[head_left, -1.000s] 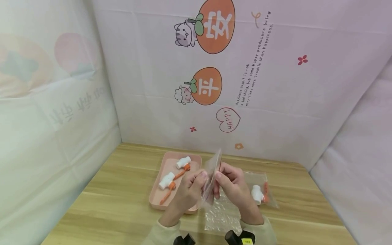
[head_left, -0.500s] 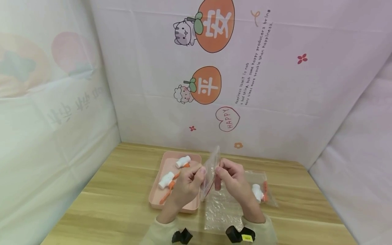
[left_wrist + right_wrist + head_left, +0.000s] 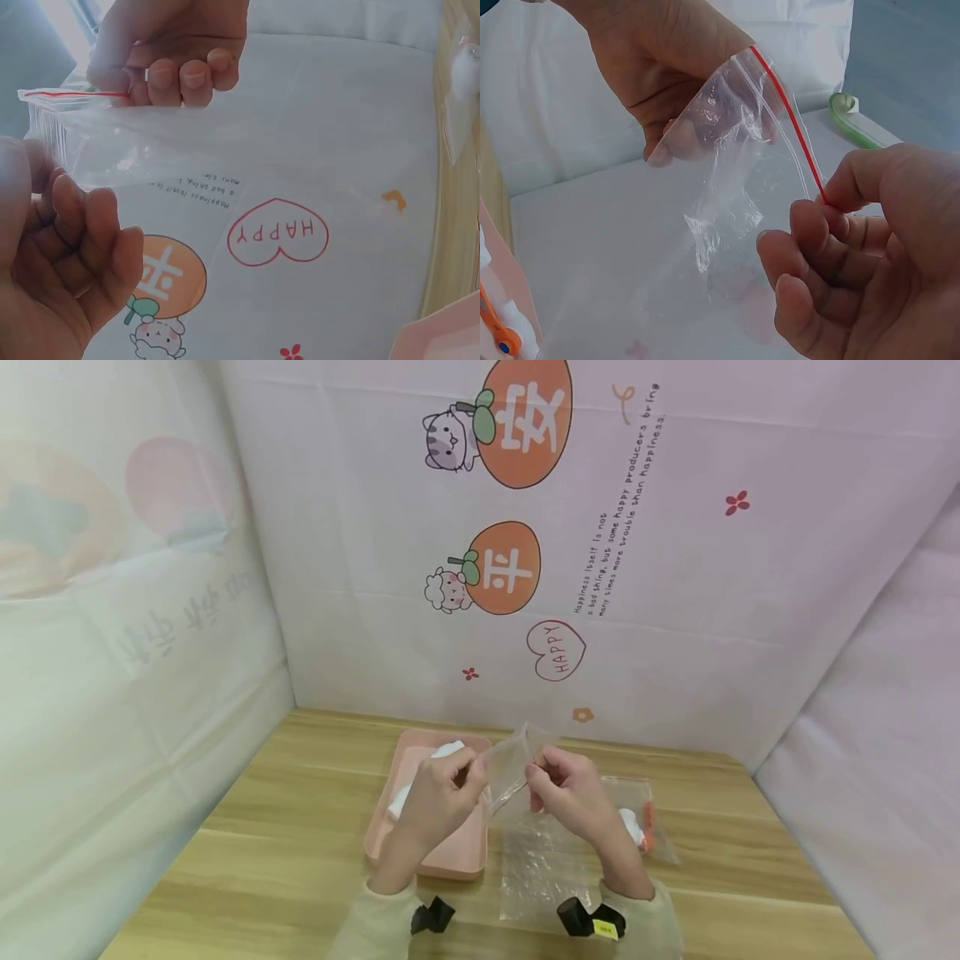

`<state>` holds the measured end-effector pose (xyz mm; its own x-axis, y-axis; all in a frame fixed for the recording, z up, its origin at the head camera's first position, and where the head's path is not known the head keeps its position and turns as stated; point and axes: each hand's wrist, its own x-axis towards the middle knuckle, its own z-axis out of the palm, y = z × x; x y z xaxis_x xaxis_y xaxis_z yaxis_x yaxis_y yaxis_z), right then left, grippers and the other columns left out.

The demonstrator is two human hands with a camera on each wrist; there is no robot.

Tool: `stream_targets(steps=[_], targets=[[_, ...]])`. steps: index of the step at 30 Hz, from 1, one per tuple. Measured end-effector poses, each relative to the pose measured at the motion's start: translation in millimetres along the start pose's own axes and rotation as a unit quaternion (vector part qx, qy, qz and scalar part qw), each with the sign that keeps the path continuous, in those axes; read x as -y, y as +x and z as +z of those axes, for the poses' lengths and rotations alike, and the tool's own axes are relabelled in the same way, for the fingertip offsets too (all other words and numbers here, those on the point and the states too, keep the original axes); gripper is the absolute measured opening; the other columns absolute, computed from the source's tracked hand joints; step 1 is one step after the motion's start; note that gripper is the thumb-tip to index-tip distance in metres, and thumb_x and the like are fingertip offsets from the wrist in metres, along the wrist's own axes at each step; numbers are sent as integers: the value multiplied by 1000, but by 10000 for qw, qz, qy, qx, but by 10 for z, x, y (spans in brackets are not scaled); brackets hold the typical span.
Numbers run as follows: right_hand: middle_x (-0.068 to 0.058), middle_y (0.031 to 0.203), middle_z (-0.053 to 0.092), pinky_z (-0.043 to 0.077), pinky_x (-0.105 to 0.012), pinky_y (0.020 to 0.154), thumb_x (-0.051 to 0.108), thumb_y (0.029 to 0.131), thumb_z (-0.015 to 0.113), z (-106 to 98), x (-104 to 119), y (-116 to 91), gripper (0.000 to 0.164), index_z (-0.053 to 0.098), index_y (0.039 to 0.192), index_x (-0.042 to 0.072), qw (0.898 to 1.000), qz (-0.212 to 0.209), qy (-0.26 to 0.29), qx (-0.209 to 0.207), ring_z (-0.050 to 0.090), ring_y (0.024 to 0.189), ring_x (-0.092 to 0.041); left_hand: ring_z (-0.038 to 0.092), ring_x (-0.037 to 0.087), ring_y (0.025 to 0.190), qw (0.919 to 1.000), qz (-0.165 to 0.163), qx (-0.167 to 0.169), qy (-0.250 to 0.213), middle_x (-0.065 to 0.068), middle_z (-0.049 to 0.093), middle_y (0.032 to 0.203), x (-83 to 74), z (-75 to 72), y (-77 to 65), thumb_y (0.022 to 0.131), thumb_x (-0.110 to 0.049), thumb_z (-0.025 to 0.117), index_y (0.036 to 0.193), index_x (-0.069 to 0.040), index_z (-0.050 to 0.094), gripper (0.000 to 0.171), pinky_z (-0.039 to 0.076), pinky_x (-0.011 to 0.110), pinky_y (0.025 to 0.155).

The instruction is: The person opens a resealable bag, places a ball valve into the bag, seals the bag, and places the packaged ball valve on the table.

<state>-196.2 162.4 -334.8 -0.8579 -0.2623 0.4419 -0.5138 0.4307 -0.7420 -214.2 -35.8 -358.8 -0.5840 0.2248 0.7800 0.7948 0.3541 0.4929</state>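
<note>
A clear zip-lock bag point(image 3: 510, 764) with a red seal line is held up between both hands over the table. My left hand point(image 3: 442, 793) pinches one side of its mouth between thumb and fingers. On the opposite side, my right hand point(image 3: 573, 793) pinches the edge near the red line, as the right wrist view shows. The mouth is spread apart, and I see nothing inside the bag point(image 3: 720, 172). Beneath my left hand is a pink tray point(image 3: 468, 870) with two white plastic ball valves point(image 3: 450, 748), partly covered by that hand. An orange handle point(image 3: 491, 307) shows in the right wrist view.
Flat clear bags point(image 3: 543, 885) lie on the wooden table point(image 3: 247, 860) below my hands. Right of them, another clear bag point(image 3: 626, 789) contains a white valve point(image 3: 630, 825) with an orange handle. A printed white cloth point(image 3: 660, 677) stands behind the table, with cloth at both sides.
My left hand has moved left and slightly up, away from the right, covering more of the tray. The bag's mouth has widened between them. My right hand has stayed almost in place.
</note>
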Motion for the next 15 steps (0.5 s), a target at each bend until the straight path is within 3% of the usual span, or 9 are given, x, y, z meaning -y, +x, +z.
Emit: stream_targets(steps=[7, 15], targets=[[1, 55, 57, 43, -26, 42, 5, 89, 53, -49, -45, 18, 22, 53, 69, 14, 9997, 96, -154, 164, 53, 47, -14, 29, 0, 44, 9994, -98, -191, 289, -8, 33, 51, 75, -94, 1, 87, -6, 51, 58, -16, 35, 35, 22, 11, 41], [-3, 64, 63, 49, -29, 47, 4, 88, 52, -157, -124, 29, 20, 56, 69, 9, 9989, 310, -253, 248, 57, 53, -10, 36, 1, 45, 9987, -481, 53, 133, -10, 41, 52, 89, -232, -4, 91, -10, 51, 60, -18, 40, 34, 28, 15, 40]])
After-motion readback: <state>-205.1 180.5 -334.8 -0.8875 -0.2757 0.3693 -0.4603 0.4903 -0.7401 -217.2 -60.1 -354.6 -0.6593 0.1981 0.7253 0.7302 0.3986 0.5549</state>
